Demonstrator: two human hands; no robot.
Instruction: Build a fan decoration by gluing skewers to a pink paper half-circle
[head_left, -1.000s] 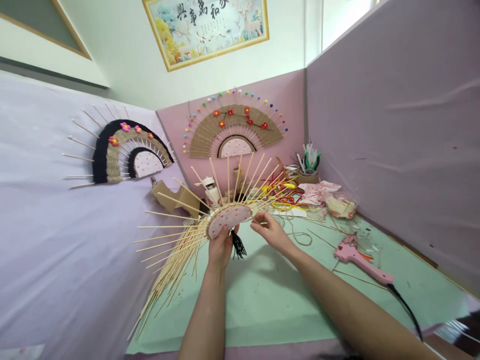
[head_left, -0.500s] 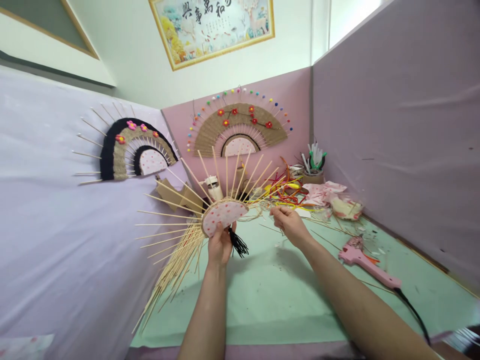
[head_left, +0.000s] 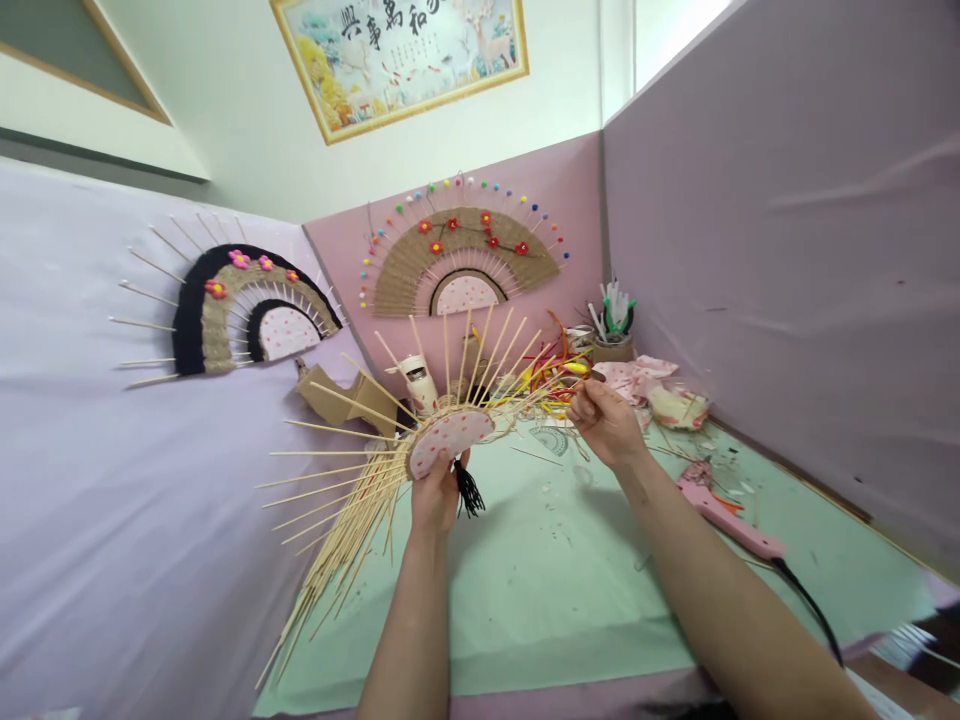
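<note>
My left hand (head_left: 435, 502) grips the lower edge of an unfinished fan (head_left: 451, 440), whose half-round centre is covered in white fabric with pink dots. Thin bamboo sticks (head_left: 330, 455) radiate from it, and pale twine (head_left: 501, 428) runs around their bases. Below the centre, beside my fingers, hangs a black tassel (head_left: 469, 490). Right of the fan, my right hand (head_left: 609, 425) is raised with thumb and fingers pinched on the twine. The strand is thin and hard to follow near the fingertips.
A pile of loose bamboo sticks (head_left: 330, 560) lies at left. A pink glue gun (head_left: 731, 520) rests at right. Behind are coloured pipe cleaners (head_left: 551, 375), a white bottle (head_left: 417, 382), a cardboard piece (head_left: 349, 405) and a jar (head_left: 613, 347). Two decorated fans hang on the partitions.
My right hand has moved right and slightly up, away from the fan. The fan has tilted a little in my left hand. The whole view has shifted slightly.
</note>
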